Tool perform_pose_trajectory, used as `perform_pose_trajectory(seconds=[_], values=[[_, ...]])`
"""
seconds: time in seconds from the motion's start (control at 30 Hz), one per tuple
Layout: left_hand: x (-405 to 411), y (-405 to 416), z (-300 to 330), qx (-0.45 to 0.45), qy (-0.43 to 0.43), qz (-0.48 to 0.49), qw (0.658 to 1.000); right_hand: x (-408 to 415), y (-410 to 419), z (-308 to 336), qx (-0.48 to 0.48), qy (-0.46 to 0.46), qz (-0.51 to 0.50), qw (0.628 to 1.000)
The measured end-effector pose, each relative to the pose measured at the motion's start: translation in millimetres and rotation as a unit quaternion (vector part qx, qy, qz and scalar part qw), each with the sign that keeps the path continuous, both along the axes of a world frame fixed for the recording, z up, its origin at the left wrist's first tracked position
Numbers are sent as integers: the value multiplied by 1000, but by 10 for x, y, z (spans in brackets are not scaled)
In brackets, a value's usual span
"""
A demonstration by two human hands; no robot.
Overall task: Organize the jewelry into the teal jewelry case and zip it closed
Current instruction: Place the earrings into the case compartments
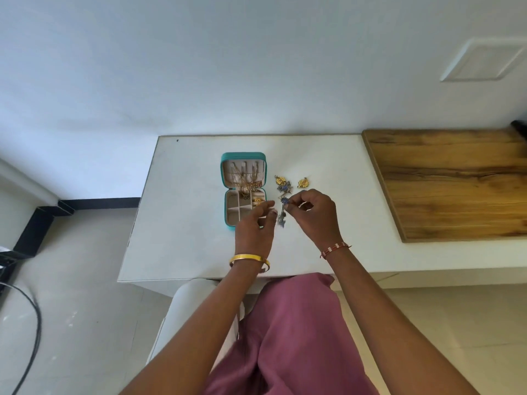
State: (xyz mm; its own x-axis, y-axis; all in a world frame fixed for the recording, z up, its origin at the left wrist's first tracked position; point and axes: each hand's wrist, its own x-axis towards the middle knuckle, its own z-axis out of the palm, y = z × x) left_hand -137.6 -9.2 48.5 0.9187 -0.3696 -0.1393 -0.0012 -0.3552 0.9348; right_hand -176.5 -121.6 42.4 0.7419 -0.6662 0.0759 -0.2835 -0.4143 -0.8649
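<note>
The right hand [309, 212] pinches a blue earring [283, 210] above the bench [185, 223], and the left hand [254, 228] is loose by the open case [243, 187].

Soft, even daylight fills the scene, bright enough that the pale blue-white wall [256, 67] and the glossy white rectangular tabletop [185, 223] look slightly washed out. Shadows are faint: only a weak, diffuse one sits under the left hand [254, 229] and the right hand [312, 213]. The wide-angle lens bends straight lines toward the edges (the brown wood-grain board [450, 189] splays outward, and the forearms stretch). The small blue dangling earring [282, 215] between the hands is smeared by motion blur, and fine detail is soft overall.
</note>
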Motion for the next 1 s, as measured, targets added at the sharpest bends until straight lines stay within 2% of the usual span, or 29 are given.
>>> perform_pose_trajectory(seconds=[0.17, 0.27, 0.4, 0.5, 0.57, 0.67, 0.87, 1.0], values=[[79, -13, 191, -5, -39, -27, 999, -43, 99, 148, -66, -26, 34, 997], [91, -6, 187, -28, -31, -25, 999, -51, 109, 172, -62, -30, 35, 997], [99, -5, 162, -60, -3, -5, 998, -70, 80, 97, 60, -14, 48, 997], [122, -8, 173, -90, 42, 9, 995, -101, 76, -7, 190, 31, 71, 979], [141, -8, 171, -101, 64, 1, 993, -113, 102, -81, 239, 63, 80, 966], [159, 5, 190, -130, 106, 7, 986, -116, 159, -172, 239, 96, 78, 963], [240, 59, 197, -178, 192, 44, 964, -133, 174, -264, 273, 103, 76, 954], [260, 97, 151, -181, 213, 54, 959, -140, 142, -325, 275, 103, 37, 955]])
